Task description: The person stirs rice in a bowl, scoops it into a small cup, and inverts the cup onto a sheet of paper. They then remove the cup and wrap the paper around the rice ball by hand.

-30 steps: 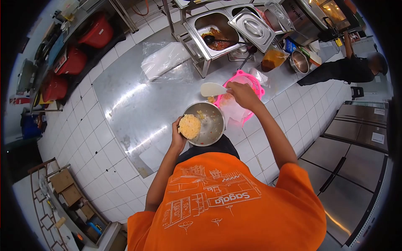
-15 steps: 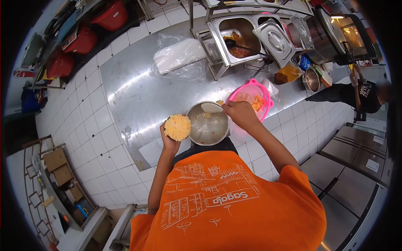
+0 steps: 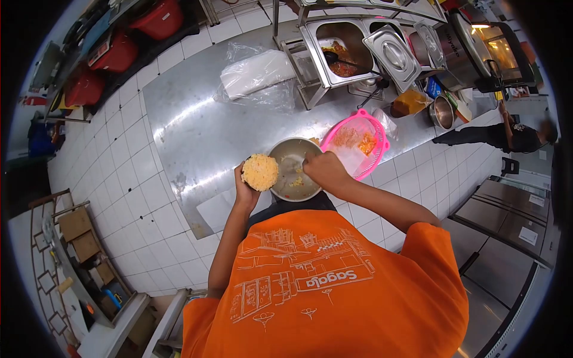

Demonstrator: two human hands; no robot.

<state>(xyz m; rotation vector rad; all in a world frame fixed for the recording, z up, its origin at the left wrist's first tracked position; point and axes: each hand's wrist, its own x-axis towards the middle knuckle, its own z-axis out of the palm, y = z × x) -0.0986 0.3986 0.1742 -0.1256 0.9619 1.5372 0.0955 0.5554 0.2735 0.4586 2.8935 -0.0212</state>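
Observation:
My left hand (image 3: 246, 194) is wrapped round a small dark-edged bowl heaped with yellowish fried rice (image 3: 260, 172); the rice hides most of the bowl. Just right of it stands a round metal mixing bowl (image 3: 286, 153) with a few rice scraps and red bits on its bottom. My right hand (image 3: 325, 173) is closed in a fist over this bowl's right side. It grips a pale rice paddle, seen in the earlier frame and now mostly hidden by the hand.
A pink plastic basket (image 3: 387, 145) with shredded food lies beyond my right hand. White sheets in clear plastic (image 3: 256, 74) lie on the steel table (image 3: 197, 143). At the back are a food pan (image 3: 358, 51) with a ladle and a metal lid (image 3: 391, 56). A person (image 3: 519, 137) stands at right.
My right hand has moved left and down over the metal bowl with the paddle. The left hand and the rice-filled bowl have shifted slightly right and up.

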